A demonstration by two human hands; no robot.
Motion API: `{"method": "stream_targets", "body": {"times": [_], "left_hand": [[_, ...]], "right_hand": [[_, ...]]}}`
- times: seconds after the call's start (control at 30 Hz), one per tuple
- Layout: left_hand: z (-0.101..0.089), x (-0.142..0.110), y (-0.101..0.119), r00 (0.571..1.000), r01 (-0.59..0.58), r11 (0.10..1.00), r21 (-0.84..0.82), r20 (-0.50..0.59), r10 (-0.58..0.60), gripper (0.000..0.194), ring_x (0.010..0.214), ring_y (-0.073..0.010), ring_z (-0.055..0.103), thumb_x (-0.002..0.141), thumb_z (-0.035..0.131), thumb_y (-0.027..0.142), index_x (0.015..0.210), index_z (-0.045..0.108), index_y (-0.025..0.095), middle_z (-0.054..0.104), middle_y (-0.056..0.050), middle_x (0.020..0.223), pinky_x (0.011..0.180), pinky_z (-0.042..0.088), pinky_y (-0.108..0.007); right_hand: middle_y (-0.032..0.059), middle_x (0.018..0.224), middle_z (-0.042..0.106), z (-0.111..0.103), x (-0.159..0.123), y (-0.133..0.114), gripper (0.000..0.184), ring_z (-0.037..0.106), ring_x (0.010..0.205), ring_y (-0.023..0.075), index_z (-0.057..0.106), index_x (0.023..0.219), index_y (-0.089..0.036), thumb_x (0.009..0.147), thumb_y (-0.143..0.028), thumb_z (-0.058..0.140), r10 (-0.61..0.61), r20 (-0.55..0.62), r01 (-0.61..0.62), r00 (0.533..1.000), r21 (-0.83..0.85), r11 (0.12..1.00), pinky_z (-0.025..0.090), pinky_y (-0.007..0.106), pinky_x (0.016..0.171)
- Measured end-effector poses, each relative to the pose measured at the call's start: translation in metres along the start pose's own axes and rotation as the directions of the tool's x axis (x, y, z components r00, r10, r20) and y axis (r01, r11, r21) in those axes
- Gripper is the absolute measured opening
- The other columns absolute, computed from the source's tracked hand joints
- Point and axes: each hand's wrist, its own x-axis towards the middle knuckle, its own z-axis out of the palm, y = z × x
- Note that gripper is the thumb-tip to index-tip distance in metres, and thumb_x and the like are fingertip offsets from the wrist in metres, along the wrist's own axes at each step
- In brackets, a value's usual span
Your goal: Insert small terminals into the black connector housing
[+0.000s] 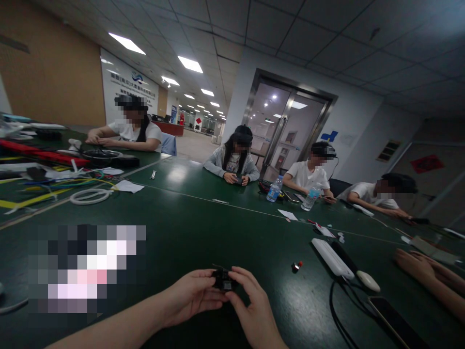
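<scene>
A small black boxy part [223, 279] is held just above the green table [156, 252], near its front middle. My left hand [196, 293] grips its left side between thumb and fingers. From the right, my right hand [250, 303] closes on it with thumb and forefinger. A thin dark piece sticks out at its upper left. Its exact kind is too small and dark to make out. Farther right on the table lies a small red and metallic part [297, 266].
To the right are a white power bank [332, 258], a mouse [368, 281], black cables and a phone [397, 322]. Another person's hands [417, 264] rest at the right edge. Water bottles [274, 189] stand farther back. Cables and a coiled grey tube [90, 196] lie left. Several people sit opposite.
</scene>
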Motion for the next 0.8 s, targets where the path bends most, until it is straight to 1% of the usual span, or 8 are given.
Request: {"method": "stream_targets", "body": {"times": [0.1, 0.17, 0.27, 0.43, 0.53, 0.6, 0.7, 0.8], "left_hand": [[-0.002, 0.000, 0.002, 0.999, 0.010, 1.000, -0.021, 0.047, -0.009, 0.030, 0.084, -0.0204, 0.064, 0.073, 0.063, 0.020, 0.100, 0.057, 0.009, 0.068, -0.012, 0.090, 0.079, 0.041, -0.030], [-0.005, 0.001, 0.002, 0.996, 0.050, 0.997, -0.053, 0.074, -0.046, 0.030, 0.084, -0.0207, 0.063, 0.077, 0.058, 0.026, 0.101, 0.057, 0.007, 0.068, -0.013, 0.090, 0.079, 0.041, -0.029], [-0.009, 0.003, 0.002, 0.987, 0.119, 0.986, -0.118, 0.121, -0.105, 0.037, 0.083, -0.0204, 0.063, 0.082, 0.048, 0.037, 0.099, 0.059, 0.006, 0.068, -0.014, 0.088, 0.078, 0.041, -0.028], [-0.011, 0.002, 0.002, 0.973, 0.176, 0.961, -0.212, 0.183, -0.138, 0.040, 0.084, -0.0200, 0.062, 0.084, 0.043, 0.040, 0.100, 0.057, 0.007, 0.066, -0.013, 0.091, 0.077, 0.040, -0.027], [-0.010, 0.000, 0.005, 0.966, 0.163, 0.953, -0.254, 0.238, -0.101, 0.035, 0.085, -0.0205, 0.061, 0.081, 0.044, 0.032, 0.104, 0.054, 0.009, 0.064, -0.013, 0.097, 0.081, 0.038, -0.030], [-0.009, -0.002, 0.008, 0.960, 0.142, 0.950, -0.277, 0.273, -0.064, 0.037, 0.088, -0.0214, 0.059, 0.077, 0.045, 0.028, 0.108, 0.052, 0.009, 0.060, -0.014, 0.105, 0.085, 0.036, -0.032], [-0.008, -0.003, 0.010, 0.959, 0.127, 0.950, -0.287, 0.281, -0.043, 0.042, 0.091, -0.0235, 0.058, 0.077, 0.045, 0.034, 0.109, 0.050, 0.007, 0.057, -0.017, 0.109, 0.087, 0.034, -0.034], [-0.009, -0.002, 0.009, 0.964, 0.127, 0.952, -0.278, 0.262, -0.052, 0.046, 0.092, -0.0245, 0.057, 0.079, 0.043, 0.041, 0.109, 0.050, 0.007, 0.057, -0.017, 0.108, 0.087, 0.035, -0.034]], "right_hand": [[0.0055, 0.113, 0.056, 0.001, 0.000, 0.002, 0.034, 0.050, 0.107, 0.0204, 0.058, 0.103, -0.027, 0.071, -0.015, 0.054, -0.015, -0.038, 0.016, 0.999, 0.027, 1.000, 0.037, 0.039, 0.095], [0.0060, 0.112, 0.057, 0.002, 0.000, 0.003, 0.035, 0.050, 0.107, 0.0210, 0.058, 0.103, -0.026, 0.071, -0.014, 0.054, -0.023, -0.056, 0.026, 0.998, 0.043, 0.999, 0.038, 0.039, 0.094], [0.0056, 0.111, 0.059, 0.004, -0.001, 0.004, 0.035, 0.051, 0.105, 0.0213, 0.059, 0.102, -0.026, 0.070, -0.013, 0.055, -0.031, -0.074, 0.036, 0.997, 0.069, 0.997, 0.039, 0.038, 0.094], [0.0053, 0.109, 0.060, 0.009, -0.001, 0.004, 0.036, 0.052, 0.104, 0.0221, 0.058, 0.102, -0.026, 0.068, -0.014, 0.057, -0.037, -0.094, 0.045, 0.995, 0.088, 0.995, 0.039, 0.040, 0.093], [0.0047, 0.108, 0.060, 0.010, 0.000, 0.004, 0.037, 0.052, 0.103, 0.0219, 0.058, 0.102, -0.027, 0.068, -0.013, 0.057, -0.035, -0.081, 0.042, 0.996, 0.081, 0.996, 0.039, 0.041, 0.092], [0.0048, 0.107, 0.060, 0.010, 0.001, 0.004, 0.036, 0.052, 0.103, 0.0220, 0.059, 0.100, -0.027, 0.068, -0.013, 0.057, -0.036, -0.080, 0.042, 0.996, 0.080, 0.996, 0.039, 0.041, 0.091], [0.0059, 0.106, 0.060, 0.009, 0.002, 0.005, 0.031, 0.052, 0.102, 0.0231, 0.061, 0.096, -0.027, 0.068, -0.014, 0.058, -0.028, -0.096, 0.036, 0.995, 0.082, 0.996, 0.039, 0.042, 0.091], [0.0065, 0.109, 0.059, 0.008, 0.002, 0.004, 0.032, 0.051, 0.104, 0.0235, 0.061, 0.097, -0.027, 0.068, -0.014, 0.057, -0.038, -0.067, 0.042, 0.997, 0.058, 0.997, 0.038, 0.042, 0.092]]}}
